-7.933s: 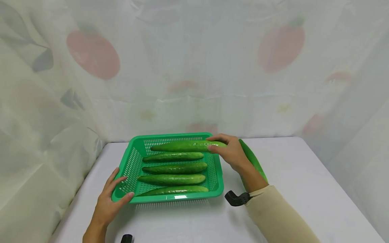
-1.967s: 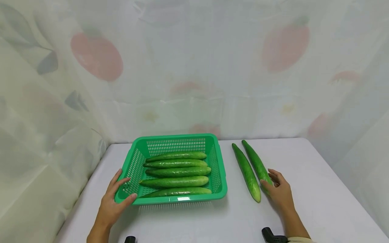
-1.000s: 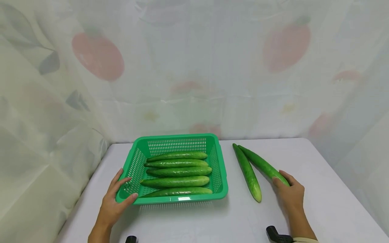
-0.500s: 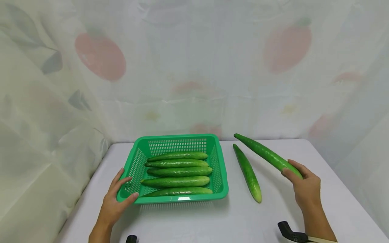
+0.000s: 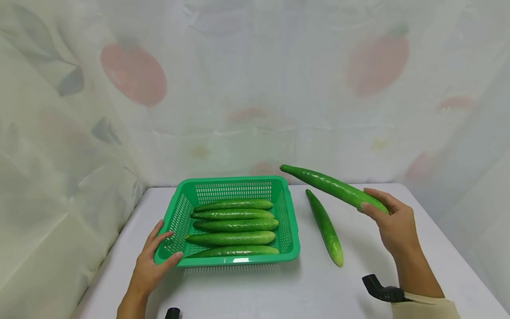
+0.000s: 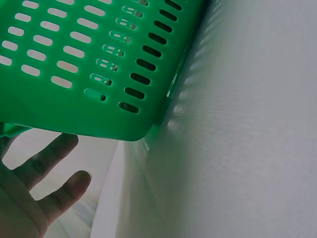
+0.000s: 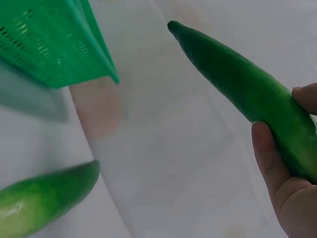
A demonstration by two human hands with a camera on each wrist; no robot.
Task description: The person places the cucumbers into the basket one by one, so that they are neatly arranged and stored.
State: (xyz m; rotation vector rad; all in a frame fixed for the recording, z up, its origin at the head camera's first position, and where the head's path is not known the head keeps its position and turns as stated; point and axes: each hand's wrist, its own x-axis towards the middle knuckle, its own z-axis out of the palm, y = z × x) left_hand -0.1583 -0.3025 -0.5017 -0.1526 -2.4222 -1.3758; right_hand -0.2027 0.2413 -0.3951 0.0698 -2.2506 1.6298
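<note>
My right hand grips a long green cucumber near its paler end, holding it up above the table. Its darker tip points left toward the basket. In the right wrist view, the thumb and a finger pinch this cucumber from both sides. A second cucumber lies on the table between the basket and my right hand. At the left front corner of the green plastic basket, my left hand rests with fingers spread along the rim. Several cucumbers lie side by side in the basket.
The white-covered table ends at a pale curtain with faded fruit prints behind it. Another light sheet hangs along the left side. Black wrist devices are worn on the arms.
My right hand has taken the right-hand cucumber off the table, lifted it, and swung its tip left toward the basket. My left hand stays at the basket's corner. Earlier, the right hand held another cucumber over the basket.
</note>
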